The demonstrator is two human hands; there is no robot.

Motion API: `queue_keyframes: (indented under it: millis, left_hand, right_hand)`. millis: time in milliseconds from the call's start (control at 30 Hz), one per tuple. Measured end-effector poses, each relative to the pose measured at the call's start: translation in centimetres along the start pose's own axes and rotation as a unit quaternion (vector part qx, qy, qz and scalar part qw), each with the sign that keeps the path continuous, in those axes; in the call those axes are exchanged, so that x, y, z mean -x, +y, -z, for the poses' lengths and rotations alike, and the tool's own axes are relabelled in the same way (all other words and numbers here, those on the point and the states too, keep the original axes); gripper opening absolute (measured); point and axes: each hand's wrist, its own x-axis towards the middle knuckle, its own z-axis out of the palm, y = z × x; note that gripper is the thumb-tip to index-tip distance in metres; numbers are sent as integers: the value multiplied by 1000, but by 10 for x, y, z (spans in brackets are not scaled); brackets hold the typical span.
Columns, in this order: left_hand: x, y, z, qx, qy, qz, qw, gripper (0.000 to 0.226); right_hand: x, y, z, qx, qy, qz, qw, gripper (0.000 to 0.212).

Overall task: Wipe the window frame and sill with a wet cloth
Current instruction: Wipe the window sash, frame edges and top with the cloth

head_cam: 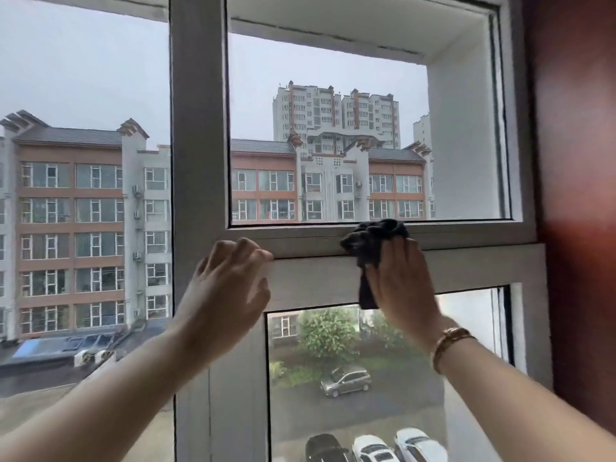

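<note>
A grey-white window frame [196,161] fills the view, with a horizontal crossbar [306,241] between an upper pane and a lower pane. My right hand [403,285] grips a dark, bunched cloth [373,241] and presses it against the crossbar near its right part; a tail of cloth hangs down below the hand. My left hand [230,288] is raised to the left of it, fingers loosely curled, fingertips touching the crossbar's lower ledge and holding nothing. The sill is out of view.
A dark red-brown wall or curtain [580,195] borders the frame on the right. A gold bracelet [450,345] sits on my right wrist. Through the glass are apartment buildings, trees and parked cars far below.
</note>
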Motion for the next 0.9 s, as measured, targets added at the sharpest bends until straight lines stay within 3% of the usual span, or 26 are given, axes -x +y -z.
queue_keyframes:
  millis: [100,233,333,600,800,900]
  left_hand:
    - [-5,11,-11,58,14,60,996,21]
    - [-9,13,-16,68,25,85,994,11]
    - [-10,15,-16,70,22,89,993,8]
    - [-6,15,-16,93,38,109,989,19]
    - [-6,15,-18,82,53,106,990,17]
    - [-7,11,-18,82,41,107,990,18]
  right_hand:
    - [3,51,-5,48,-66,-37,996,76]
    - [-3,29,-6,50,2,-83,995,50]
    - [1,-6,-2,16,59,-50,997,36]
    - [-8,-122,14,-81,100,14,992,33]
    - [-9,-101,14,-68,108,94,987,33]
    - [-6,-62,7,-46,108,82,990,31]
